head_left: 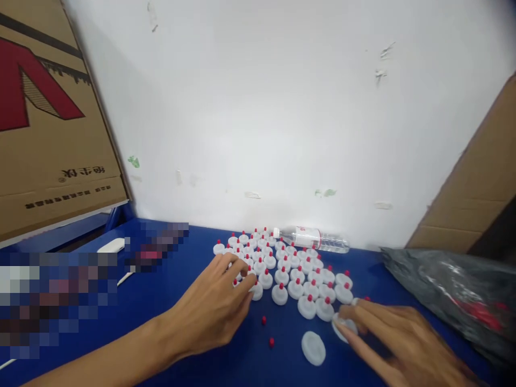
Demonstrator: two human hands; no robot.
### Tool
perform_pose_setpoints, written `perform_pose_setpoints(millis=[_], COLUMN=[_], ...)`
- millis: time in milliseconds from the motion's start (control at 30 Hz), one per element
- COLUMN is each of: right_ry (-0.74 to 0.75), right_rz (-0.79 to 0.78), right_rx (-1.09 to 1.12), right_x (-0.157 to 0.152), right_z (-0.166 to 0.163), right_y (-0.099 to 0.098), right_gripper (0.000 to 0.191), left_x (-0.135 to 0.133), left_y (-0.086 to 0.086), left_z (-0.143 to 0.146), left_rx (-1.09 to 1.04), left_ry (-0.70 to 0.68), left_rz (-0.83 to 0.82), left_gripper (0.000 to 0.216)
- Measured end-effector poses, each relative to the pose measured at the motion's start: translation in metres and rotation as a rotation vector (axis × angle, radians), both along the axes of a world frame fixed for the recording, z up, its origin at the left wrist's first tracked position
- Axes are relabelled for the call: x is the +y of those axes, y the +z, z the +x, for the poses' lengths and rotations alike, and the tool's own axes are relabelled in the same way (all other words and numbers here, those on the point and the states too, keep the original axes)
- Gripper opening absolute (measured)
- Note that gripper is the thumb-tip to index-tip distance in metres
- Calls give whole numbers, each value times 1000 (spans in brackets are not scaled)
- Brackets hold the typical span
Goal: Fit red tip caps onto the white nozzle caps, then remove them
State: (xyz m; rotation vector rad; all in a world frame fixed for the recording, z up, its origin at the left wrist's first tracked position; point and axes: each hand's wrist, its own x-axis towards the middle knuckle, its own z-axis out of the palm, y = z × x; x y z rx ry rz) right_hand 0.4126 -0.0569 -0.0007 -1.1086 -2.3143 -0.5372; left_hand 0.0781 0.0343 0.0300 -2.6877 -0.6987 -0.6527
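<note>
Caps (282,263) sitting in rows mid-table (193,333); left hand (213,306) resting loose-fingered on the cluster's near-left edge. Right hand (403,338) pinching a bare cap (342,325) at the near-right edge, another disc (313,348) lying just left.

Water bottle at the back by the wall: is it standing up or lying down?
Lying down. The water bottle rests on its side on the blue table, long axis along the wall, white cap end pointing left, just behind the white caps.

You look forward and slightly down from your head, close over the blue table (193,322), facing the white wall (282,107) just behind it; only this one view exists.
</note>
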Motion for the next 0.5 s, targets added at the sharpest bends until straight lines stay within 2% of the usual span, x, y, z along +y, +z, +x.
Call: perform_pose_setpoints(millis=[100, 200, 333, 500], right_ry=[-17, -53, -26, 19], right_rz=[-213, -268, -118, 99], right_rx=[-34, -14, 40, 62], right_x=[4, 4, 1, -2], right_z=[-2, -1, -3, -16], right_y=[-5, -5, 5, 14], right_gripper=[23, 24, 29, 26], left_x=[14, 21, 19, 14], left_y=[-13, -22, -32, -38], left_z=[4, 2, 1, -1], left_rx=[-8, 5, 21, 2], left_ry=[2, -24, -84, -111], left_rz=[55, 117, 171, 138], left_gripper=[13, 16, 16, 19])
